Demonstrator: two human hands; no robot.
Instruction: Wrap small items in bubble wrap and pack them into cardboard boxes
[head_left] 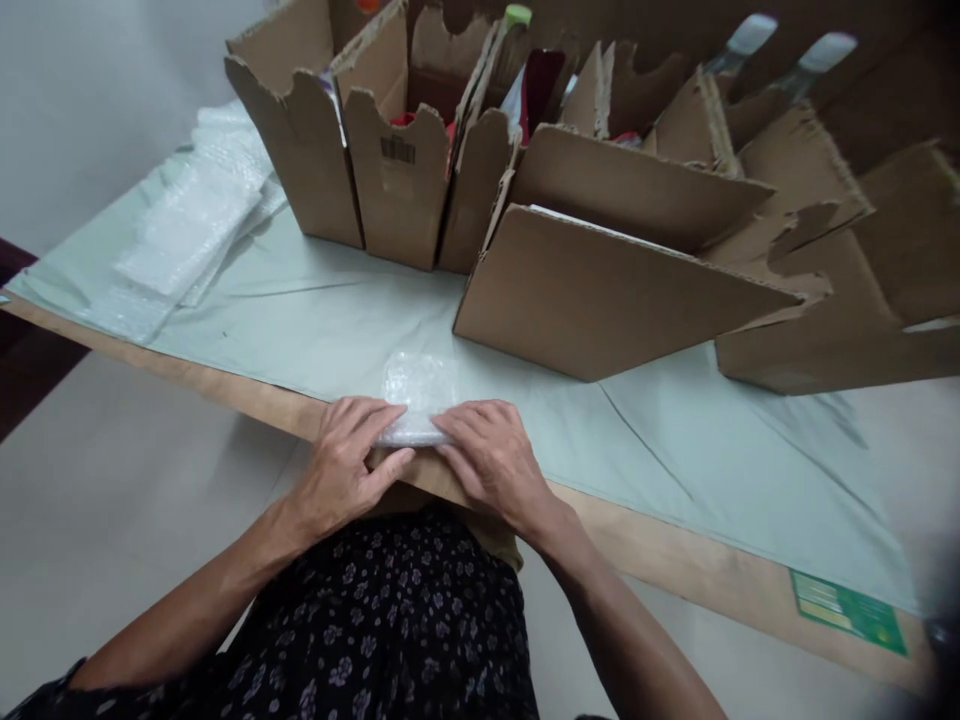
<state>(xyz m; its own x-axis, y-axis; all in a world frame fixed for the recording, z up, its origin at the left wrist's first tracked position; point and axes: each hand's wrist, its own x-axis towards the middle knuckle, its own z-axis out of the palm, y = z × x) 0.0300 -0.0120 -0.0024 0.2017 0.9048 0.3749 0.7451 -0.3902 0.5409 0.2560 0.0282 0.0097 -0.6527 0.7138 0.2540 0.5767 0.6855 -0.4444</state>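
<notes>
A small piece of bubble wrap [421,382] lies at the front edge of the table, its near side folded or rolled into a thicker strip. On the left end of that strip, my left hand [346,458] grips with fingers on top and thumb at the near side. My right hand [501,462] holds the other end the same way, fingers bent over it and thumb below. Whether anything is wrapped inside cannot be seen.
More bubble wrap sheets [199,215] lie stacked at the left. Several cardboard boxes [630,290] line the back, some with bottles [750,35] standing in or behind them. A pale green cloth [322,315] covers the table; a green card [847,610] is at its right front edge.
</notes>
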